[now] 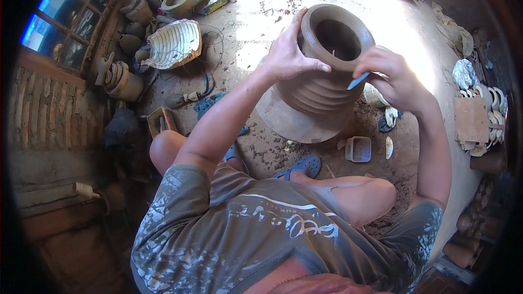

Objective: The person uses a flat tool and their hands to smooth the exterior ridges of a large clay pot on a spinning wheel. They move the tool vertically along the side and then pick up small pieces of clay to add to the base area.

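Note:
A brown unfired clay pot (318, 84) with a wide round mouth and ridged sides stands upright on a round disc (275, 117) in front of me. My left hand (291, 49) lies against the left of its neck, thumb stretched along the wall and fingers spread toward the rim. At the right of the neck, my right hand (388, 73) is closed on a flat blue scraper (358, 80), whose pointed end sits by the pot's wall. Its far end is hidden in the fingers.
A clear plastic tub (358, 149) and a white oval piece (389, 147) lie on the floor near my knee. Clay crumbs surround the disc. To the left are a ribbed white mould (173, 43), a sickle (206, 86) and a wooden box (161, 121). Stacked wares line the right wall.

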### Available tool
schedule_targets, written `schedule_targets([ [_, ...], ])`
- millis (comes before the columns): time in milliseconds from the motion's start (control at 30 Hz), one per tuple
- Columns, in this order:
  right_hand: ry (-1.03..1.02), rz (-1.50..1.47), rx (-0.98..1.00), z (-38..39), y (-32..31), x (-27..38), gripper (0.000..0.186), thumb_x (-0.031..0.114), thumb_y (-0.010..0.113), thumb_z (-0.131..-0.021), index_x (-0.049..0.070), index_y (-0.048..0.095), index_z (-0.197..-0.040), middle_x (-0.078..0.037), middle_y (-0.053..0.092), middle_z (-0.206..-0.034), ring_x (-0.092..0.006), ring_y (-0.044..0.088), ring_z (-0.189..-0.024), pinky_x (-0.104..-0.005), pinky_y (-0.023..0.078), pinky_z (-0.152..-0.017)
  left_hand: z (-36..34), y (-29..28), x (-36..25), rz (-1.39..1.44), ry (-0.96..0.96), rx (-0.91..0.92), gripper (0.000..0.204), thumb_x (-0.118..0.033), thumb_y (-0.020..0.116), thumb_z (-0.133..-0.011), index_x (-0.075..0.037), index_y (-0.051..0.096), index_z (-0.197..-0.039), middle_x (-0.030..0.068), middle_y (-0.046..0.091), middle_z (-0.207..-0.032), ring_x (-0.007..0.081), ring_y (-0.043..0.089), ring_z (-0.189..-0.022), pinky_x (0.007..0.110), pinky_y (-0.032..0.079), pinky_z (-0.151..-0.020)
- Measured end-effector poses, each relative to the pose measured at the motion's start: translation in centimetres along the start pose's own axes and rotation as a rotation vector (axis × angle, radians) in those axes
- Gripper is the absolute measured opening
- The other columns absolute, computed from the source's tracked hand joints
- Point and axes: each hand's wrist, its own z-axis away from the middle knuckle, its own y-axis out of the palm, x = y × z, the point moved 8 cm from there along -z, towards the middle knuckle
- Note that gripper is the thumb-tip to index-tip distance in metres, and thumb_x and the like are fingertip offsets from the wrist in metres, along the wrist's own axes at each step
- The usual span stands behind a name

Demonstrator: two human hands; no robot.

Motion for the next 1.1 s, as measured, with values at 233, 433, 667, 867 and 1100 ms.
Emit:
schedule_targets([
  [233,0.541,-0.483,-0.491,10.8,3.4,-2.5,0.012,-0.002,0.066,-0.096,0.001,0.072,-0.106,-0.007,0.072,-0.093,-0.014,0.066,-0.082,-0.0297,0.053,-0.077,2.0,-0.1,-2.9,-0.316,-0.017,-0.125,0.143,-0.055,0.102,-0.055,0.009,0.027,-0.158,0.0298,0.054,-0.147,0.0422,0.055,-0.138,0.05,0.043,-0.118],
  [433,0.798,-0.5,-0.667,12.8,6.8,-4.2,0.023,0.006,0.071,-0.098,0.004,0.071,-0.12,-0.006,0.073,-0.091,-0.0117,0.065,-0.077,-0.0279,0.054,-0.072,3.5,-1.4,-3.9,0.291,-0.307,-0.108,0.117,-0.063,0.091,-0.071,0.005,0.042,-0.153,0.0301,0.049,-0.148,0.0438,0.05,-0.133,0.054,0.039,-0.115],
  [667,0.49,-0.141,-1.038,8.7,4.2,-6.9,0.02,0.007,0.066,-0.099,0.001,0.071,-0.117,-0.013,0.071,-0.108,-0.0286,0.069,-0.105,-0.037,0.053,-0.094,1.2,-0.6,-11.2,-0.622,0.589,0.003,0.053,-0.052,0.087,-0.079,-0.011,0.075,-0.111,0.0108,0.073,-0.109,0.0296,0.063,-0.12,0.053,0.04,-0.115],
  [867,0.487,-0.184,-1.112,6.9,4.5,-6.2,0.015,0.006,0.066,-0.098,0.003,0.072,-0.111,-0.014,0.07,-0.107,-0.0303,0.07,-0.1,-0.0381,0.054,-0.09,1.5,2.3,-10.3,-0.642,0.539,0.042,0.037,-0.05,0.086,-0.08,-0.014,0.078,-0.087,0.0003,0.072,-0.081,0.0217,0.07,-0.088,0.05,0.042,-0.111],
  [1100,0.399,0.222,-1.223,6.0,8.4,2.6,0.018,0.001,0.067,-0.093,0.011,0.076,-0.104,-0.009,0.07,-0.099,-0.0306,0.068,-0.092,-0.042,0.055,-0.081,2.6,3.6,-11.2,-0.713,0.502,-0.033,0.034,-0.043,0.085,-0.082,-0.012,0.077,-0.092,0.0026,0.072,-0.081,0.022,0.07,-0.086,0.048,0.045,-0.104],
])
